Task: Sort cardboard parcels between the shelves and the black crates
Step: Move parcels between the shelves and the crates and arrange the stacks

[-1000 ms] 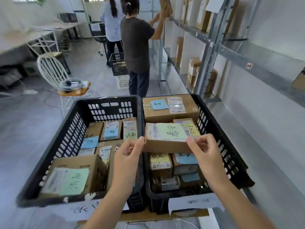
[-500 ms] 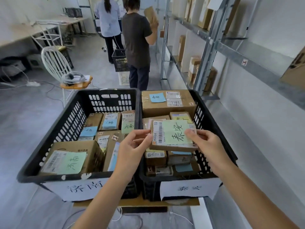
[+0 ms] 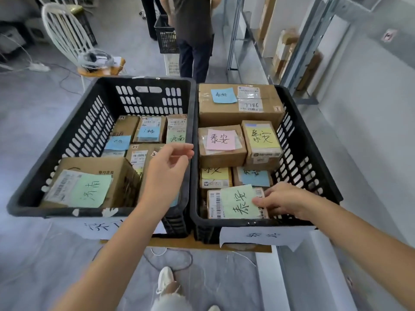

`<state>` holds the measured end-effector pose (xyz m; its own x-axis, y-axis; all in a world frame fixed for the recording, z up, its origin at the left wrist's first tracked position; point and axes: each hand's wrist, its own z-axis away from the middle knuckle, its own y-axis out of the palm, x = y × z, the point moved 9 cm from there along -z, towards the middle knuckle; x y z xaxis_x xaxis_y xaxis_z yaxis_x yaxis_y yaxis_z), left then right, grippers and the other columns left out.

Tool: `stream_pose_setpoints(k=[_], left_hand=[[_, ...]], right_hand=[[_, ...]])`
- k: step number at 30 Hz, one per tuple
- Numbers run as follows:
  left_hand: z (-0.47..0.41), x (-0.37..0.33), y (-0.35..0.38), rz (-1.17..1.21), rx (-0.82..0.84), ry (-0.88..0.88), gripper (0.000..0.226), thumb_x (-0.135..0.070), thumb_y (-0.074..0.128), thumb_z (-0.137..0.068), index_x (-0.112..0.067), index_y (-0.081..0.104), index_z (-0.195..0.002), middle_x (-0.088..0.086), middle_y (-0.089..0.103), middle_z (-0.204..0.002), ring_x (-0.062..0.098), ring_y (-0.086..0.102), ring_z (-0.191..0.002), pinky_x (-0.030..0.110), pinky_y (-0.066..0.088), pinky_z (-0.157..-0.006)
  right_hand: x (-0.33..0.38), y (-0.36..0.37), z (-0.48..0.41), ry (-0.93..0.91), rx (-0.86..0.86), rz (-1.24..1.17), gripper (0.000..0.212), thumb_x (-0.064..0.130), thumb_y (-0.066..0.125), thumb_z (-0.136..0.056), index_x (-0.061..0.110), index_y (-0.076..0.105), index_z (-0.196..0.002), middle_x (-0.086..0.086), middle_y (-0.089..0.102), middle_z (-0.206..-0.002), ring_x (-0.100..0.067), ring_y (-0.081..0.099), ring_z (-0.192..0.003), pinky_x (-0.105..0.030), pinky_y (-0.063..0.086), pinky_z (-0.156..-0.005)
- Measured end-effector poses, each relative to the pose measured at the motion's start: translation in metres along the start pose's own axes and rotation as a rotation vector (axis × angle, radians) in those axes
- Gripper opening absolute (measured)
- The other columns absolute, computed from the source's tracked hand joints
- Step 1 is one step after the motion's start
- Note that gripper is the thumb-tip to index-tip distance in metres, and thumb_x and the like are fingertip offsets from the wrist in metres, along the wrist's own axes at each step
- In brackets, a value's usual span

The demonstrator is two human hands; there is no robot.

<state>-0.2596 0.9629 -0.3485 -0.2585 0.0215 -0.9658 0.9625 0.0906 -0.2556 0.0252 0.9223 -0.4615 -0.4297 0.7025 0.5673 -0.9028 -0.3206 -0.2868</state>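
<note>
Two black crates stand side by side, their inner walls touching: the left crate (image 3: 67,140) and the right crate (image 3: 310,158). Both hold cardboard parcels bearing coloured notes.

Task item: the green-note parcel (image 3: 235,203) lies flat at the near end of the right crate, just behind the front wall, label side up.

Hand state:
- Our right hand (image 3: 285,198) grips the right end of the green-note parcel, thumb on the top face at the edge of the note and the other fingers curled down over the side.
- Our left hand (image 3: 166,169) hangs above the near-right part of the left crate, beside the dividing walls. Its fingers are loosely curled and it holds nothing.

Right crate contents, far to near: a large parcel (image 3: 238,102) with a blue note, then a pink-note parcel (image 3: 221,142) next to a yellow-note parcel (image 3: 261,140), both stacked on lower boxes.

In the left crate, a wide box (image 3: 89,182) with a pale green note fills the near-left corner, with smaller parcels behind it.

A paper label (image 3: 262,235) hangs on the front of the right crate. A white chair (image 3: 65,30) and a standing person (image 3: 193,30) are beyond the crates, and a metal shelf upright (image 3: 307,37) rises at the right.
</note>
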Motion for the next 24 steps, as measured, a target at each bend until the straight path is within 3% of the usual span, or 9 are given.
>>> stream_pose_setpoints(k=[5,7,11,15,18,20,21,22,24], left_hand=[[-0.006,0.001,0.012,-0.024,0.042,0.024,0.030,-0.003,0.053,-0.098,-0.027,0.067,-0.109,-0.014,0.070,-0.100,-0.002,0.064,-0.100,0.011,0.050,-0.086],[-0.008,0.002,0.014,-0.031,0.057,0.033,0.030,-0.003,0.054,-0.098,-0.028,0.066,-0.108,-0.015,0.070,-0.099,-0.002,0.063,-0.100,0.010,0.049,-0.086],[-0.012,0.002,0.018,-0.041,0.072,0.041,0.028,-0.002,0.054,-0.097,-0.023,0.066,-0.111,-0.013,0.070,-0.101,-0.001,0.063,-0.101,0.009,0.047,-0.086],[-0.012,0.001,0.024,-0.038,0.108,0.028,0.028,-0.001,0.053,-0.097,-0.020,0.066,-0.113,-0.010,0.070,-0.103,-0.001,0.063,-0.101,0.007,0.047,-0.085],[-0.013,-0.002,0.029,-0.042,0.122,0.021,0.027,0.000,0.054,-0.097,-0.019,0.066,-0.113,-0.008,0.070,-0.103,0.001,0.063,-0.101,0.008,0.048,-0.085],[-0.013,-0.006,0.036,-0.053,0.144,0.029,0.027,-0.001,0.054,-0.097,-0.021,0.066,-0.112,-0.010,0.069,-0.103,0.000,0.063,-0.101,0.009,0.048,-0.085],[-0.013,-0.008,0.039,-0.060,0.159,0.035,0.027,-0.002,0.054,-0.097,-0.023,0.065,-0.111,-0.011,0.069,-0.103,-0.001,0.063,-0.100,0.008,0.048,-0.085],[-0.012,-0.011,0.042,-0.067,0.171,0.043,0.027,-0.003,0.054,-0.097,-0.025,0.065,-0.110,-0.012,0.069,-0.103,-0.003,0.063,-0.100,0.007,0.047,-0.084],[-0.012,-0.017,0.045,-0.084,0.185,0.065,0.027,-0.004,0.054,-0.097,-0.027,0.065,-0.108,-0.014,0.069,-0.102,-0.006,0.062,-0.098,0.004,0.045,-0.080]], right_hand=[[0.002,0.027,-0.040,0.099,0.052,0.232,0.037,0.020,0.076,-0.085,0.001,0.060,-0.114,-0.009,0.075,-0.106,-0.022,0.072,-0.095,-0.032,0.060,-0.080],[-0.003,0.036,-0.056,0.137,0.040,0.284,0.036,0.018,0.073,-0.088,0.001,0.057,-0.116,-0.012,0.071,-0.113,-0.025,0.071,-0.099,-0.039,0.059,-0.088],[-0.016,0.048,-0.069,0.228,0.138,0.229,0.031,0.007,0.073,-0.087,0.002,0.057,-0.113,-0.011,0.075,-0.104,-0.023,0.074,-0.092,-0.039,0.060,-0.086],[-0.017,0.044,-0.068,0.214,0.175,0.111,0.045,0.013,0.079,-0.082,0.001,0.054,-0.117,-0.011,0.077,-0.099,-0.024,0.075,-0.091,-0.040,0.060,-0.086],[-0.021,0.037,-0.065,0.177,0.151,0.070,0.071,0.029,0.080,-0.081,-0.003,0.045,-0.134,-0.012,0.075,-0.110,-0.023,0.075,-0.092,-0.039,0.060,-0.086],[-0.018,0.034,-0.062,0.139,0.122,0.208,0.088,0.044,0.077,-0.081,0.000,0.034,-0.144,-0.013,0.065,-0.129,-0.021,0.072,-0.097,-0.036,0.060,-0.083],[-0.013,0.034,-0.059,0.102,0.115,0.367,0.089,0.053,0.074,-0.081,0.003,0.036,-0.144,-0.011,0.061,-0.133,-0.018,0.068,-0.096,-0.032,0.058,-0.078],[-0.007,0.034,-0.056,0.058,0.104,0.549,0.084,0.062,0.067,-0.082,0.004,0.044,-0.138,-0.009,0.062,-0.129,-0.014,0.063,-0.090,-0.028,0.053,-0.071],[0.008,0.032,-0.048,-0.028,0.090,0.776,0.065,0.069,0.055,-0.086,0.008,0.060,-0.107,-0.004,0.067,-0.100,-0.011,0.058,-0.072,-0.024,0.047,-0.062]])
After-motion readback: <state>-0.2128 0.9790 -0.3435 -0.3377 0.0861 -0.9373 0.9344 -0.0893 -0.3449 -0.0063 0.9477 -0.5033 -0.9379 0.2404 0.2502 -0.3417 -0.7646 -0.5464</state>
